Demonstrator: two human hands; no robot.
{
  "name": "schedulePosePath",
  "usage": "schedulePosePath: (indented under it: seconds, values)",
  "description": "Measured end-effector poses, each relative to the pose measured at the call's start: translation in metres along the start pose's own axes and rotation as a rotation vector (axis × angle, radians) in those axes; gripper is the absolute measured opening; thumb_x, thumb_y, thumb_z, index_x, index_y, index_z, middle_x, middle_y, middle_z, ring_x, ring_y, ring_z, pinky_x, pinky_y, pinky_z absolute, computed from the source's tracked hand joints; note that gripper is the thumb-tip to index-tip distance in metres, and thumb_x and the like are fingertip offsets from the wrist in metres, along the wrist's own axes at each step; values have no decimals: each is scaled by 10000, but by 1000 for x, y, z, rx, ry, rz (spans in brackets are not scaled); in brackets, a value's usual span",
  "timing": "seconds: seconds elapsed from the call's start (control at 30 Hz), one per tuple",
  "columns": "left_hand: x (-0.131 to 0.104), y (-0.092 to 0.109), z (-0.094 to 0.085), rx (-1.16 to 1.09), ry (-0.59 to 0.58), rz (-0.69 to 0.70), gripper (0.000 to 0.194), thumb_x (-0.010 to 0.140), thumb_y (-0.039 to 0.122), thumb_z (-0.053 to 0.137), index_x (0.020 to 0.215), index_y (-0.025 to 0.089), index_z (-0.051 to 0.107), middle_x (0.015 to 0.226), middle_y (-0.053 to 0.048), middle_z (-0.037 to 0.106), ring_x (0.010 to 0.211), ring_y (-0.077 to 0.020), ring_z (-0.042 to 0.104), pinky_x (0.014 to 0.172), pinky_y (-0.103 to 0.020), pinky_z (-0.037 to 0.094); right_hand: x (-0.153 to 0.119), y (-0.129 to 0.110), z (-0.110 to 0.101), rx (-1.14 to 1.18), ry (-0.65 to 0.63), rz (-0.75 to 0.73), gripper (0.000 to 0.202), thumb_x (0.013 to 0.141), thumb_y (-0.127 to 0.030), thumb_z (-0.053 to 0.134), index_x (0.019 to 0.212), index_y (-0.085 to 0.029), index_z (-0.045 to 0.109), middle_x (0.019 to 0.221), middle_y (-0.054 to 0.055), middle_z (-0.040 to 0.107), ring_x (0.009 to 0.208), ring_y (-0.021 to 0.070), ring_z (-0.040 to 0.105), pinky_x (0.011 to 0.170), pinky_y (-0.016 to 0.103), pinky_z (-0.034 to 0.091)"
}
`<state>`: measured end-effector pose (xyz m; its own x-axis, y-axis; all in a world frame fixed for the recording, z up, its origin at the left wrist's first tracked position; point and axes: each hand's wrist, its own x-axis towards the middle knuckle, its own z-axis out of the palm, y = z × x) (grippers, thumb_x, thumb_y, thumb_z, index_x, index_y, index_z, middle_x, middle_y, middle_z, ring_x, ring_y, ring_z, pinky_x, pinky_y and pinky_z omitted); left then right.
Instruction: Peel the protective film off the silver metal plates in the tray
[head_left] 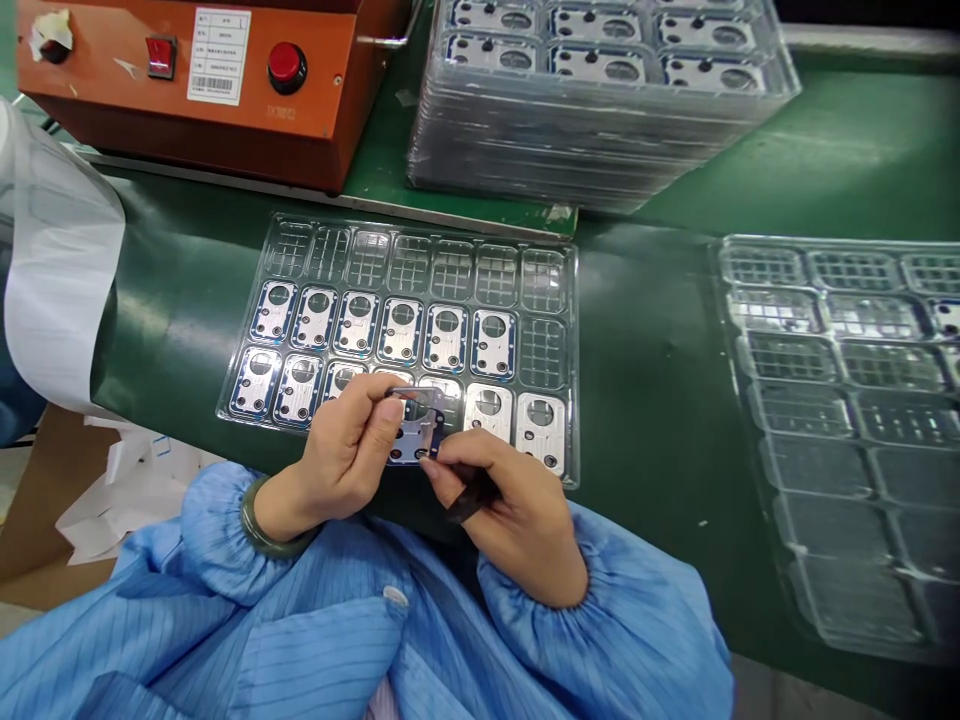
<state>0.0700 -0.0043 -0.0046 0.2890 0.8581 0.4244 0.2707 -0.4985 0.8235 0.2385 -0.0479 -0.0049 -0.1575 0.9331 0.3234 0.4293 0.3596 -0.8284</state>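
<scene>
Desk (645, 350) carries a clear tray (544, 280). Over its near row, the left hand (349, 450) and right hand (521, 505) have fingers clamped on a plate (411, 440), the right also holding a dark object (472, 495). Best grip only edges, wrists steady, face untouched.

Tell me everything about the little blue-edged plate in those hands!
The small rectangular plate with dark blue edges has a pale, shiny face and dark round marks near its bottom. It may be metal. The left hand pinches its upper left, the right hand its lower right, above the clear plastic pocketed tray.
</scene>
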Motion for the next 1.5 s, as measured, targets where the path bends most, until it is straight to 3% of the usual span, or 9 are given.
schedulePosePath:
  seconds: [0.3,0.5,0.77,1.0,1.2,1.5]
  values:
    - [-5,-4,1,-59,5,-25,177,969,206,449,1084,194,583,652,46,564,515,-65,508,505,-172,418,-1,4,2,22,2,-31,116,857,-132,619,871,-221,545,771,-16,670,614,88,619,539,196,479]
    - [-1,-2,1,2,43,-30,151,968,204,444,943,187,592,746,26,653,519,-49,535,510,-166,431,-1,2,1,1,-20,-35,106,865,-141,619,895,-222,557,780,-3,692,640,98,644,535,202,489]
    - [-5,-3,1,-39,56,-45,193,988,245,417,949,191,598,704,36,614,500,-48,510,478,-166,409,0,1,2,19,-7,-29,111,857,-128,628,889,-215,568,793,-2,697,646,97,647,544,198,489]
    - [0,-1,2,130,85,24,148,966,193,444,898,184,575,712,29,631,528,-50,539,512,-167,420,-1,-1,1,4,-17,-52,19,898,-200,588,882,-209,584,760,-1,684,617,99,626,546,206,479]
    - [1,-2,4,234,80,19,154,966,195,436,894,191,572,669,35,608,537,-67,548,520,-185,419,-2,1,6,-104,86,-163,165,976,-265,469,884,-190,583,747,26,687,655,118,638,576,227,477]
    - [2,-2,6,244,100,-28,159,964,204,440,870,192,567,686,35,621,545,-68,551,527,-178,432,-5,6,12,-361,205,-279,97,933,-244,529,926,-187,608,696,35,683,589,148,613,521,274,447]
